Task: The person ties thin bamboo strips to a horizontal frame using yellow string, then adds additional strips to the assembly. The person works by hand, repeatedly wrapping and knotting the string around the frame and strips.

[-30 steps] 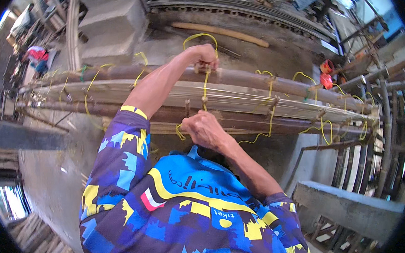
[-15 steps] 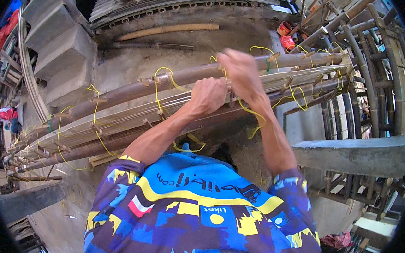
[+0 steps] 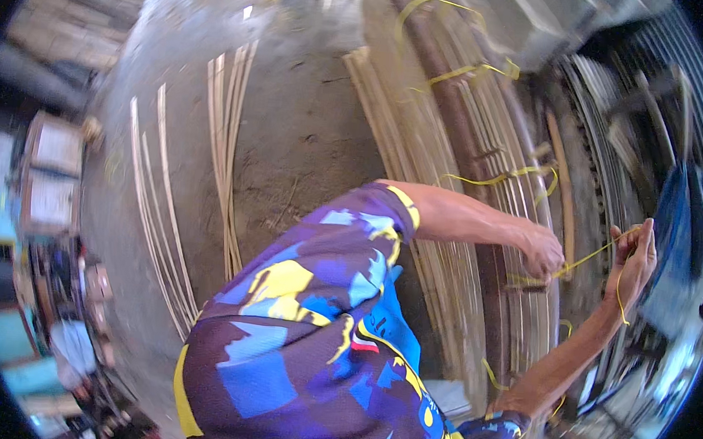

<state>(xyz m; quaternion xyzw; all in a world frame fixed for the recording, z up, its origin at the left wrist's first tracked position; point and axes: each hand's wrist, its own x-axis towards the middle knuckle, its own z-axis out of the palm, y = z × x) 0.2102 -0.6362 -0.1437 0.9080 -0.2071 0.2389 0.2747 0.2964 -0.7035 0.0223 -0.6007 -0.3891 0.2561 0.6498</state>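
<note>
Fingers on the right hand (image 3: 633, 265), right of centre in the frame, point upward with the thumb bent in, and I see them nearly closed on a yellow cord (image 3: 591, 257). Those on the left hand (image 3: 543, 255), a little lower left, look curled, but through the blur I cannot tell how tightly, or whether they have hold of the cord or the small wooden peg (image 3: 527, 287) just below.

I have the cord at right of centre, thin, flat-looking and bright, drawn straight on a slant between the hands. A loose tail hangs below the right hand, bent outward at its tip. More yellow loops, slack and curved, show at upper centre.

Under the left hand I get long pale strands (image 3: 486, 114) running from the top of the frame toward the bottom, alongside a thick brown pole (image 3: 449, 107). Left of that, pale wooden strips (image 3: 377, 121) lie lengthwise; farther out, a narrow bundle of strips (image 3: 230, 125) rests on the grey floor (image 3: 296, 89). Blue cloth (image 3: 676, 239) hangs at the right edge, and the patterned shirt (image 3: 262, 379) fills my lower centre
</note>
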